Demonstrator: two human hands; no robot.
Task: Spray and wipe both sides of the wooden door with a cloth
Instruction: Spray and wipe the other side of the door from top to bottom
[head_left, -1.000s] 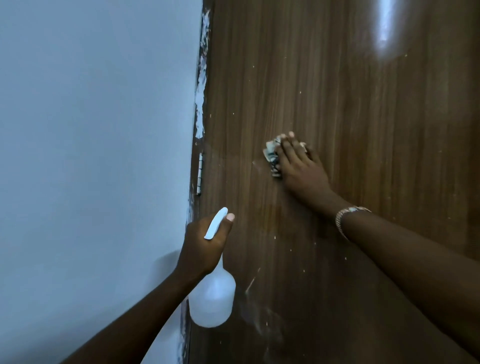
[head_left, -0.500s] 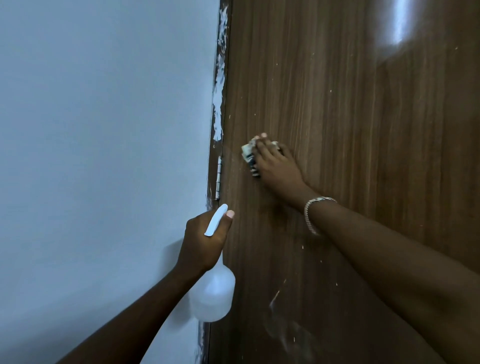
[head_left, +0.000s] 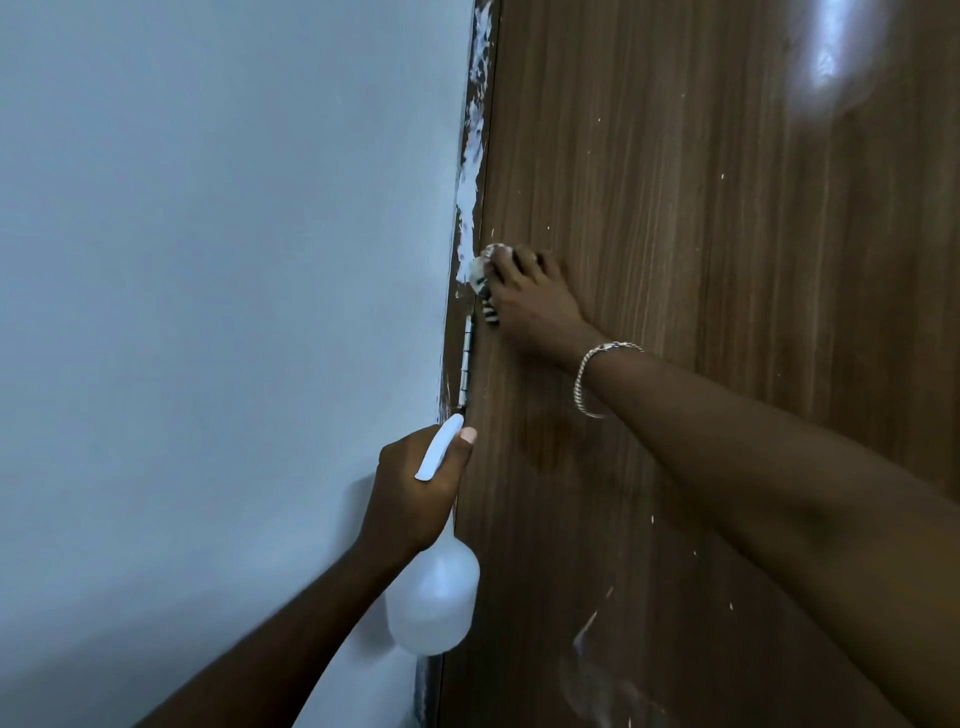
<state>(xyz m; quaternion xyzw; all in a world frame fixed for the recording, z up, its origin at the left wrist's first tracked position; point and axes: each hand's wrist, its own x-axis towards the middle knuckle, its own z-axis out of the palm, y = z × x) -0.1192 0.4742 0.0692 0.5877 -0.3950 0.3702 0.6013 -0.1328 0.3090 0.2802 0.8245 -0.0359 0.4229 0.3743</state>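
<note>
The cloth (head_left: 485, 283) is bunched under my right hand (head_left: 535, 304), pressed to the door (head_left: 727, 260) at its far left edge, just above the hinge (head_left: 466, 364) and touching the paint-smeared frame (head_left: 472, 208). My fingers are bent over the wad and grip it, and a striped end pokes out below them. There is no door left to my left from here. The unwiped wood lies to the right and downward, so I judge the next stroke must turn back right or run down along the grain, which stands upright like the door itself. The right hand is the one on the job. My left hand (head_left: 415, 493) is lower, near the same edge, wrapped tight round the neck of the bottle (head_left: 434, 597), whose white body hangs below my fist. Pale specks and a streaky patch show on the wood lower down, which I take as work yet to do. Left of the frame is plain wall (head_left: 208, 260), and a lamp's glare sits high on the varnish
</note>
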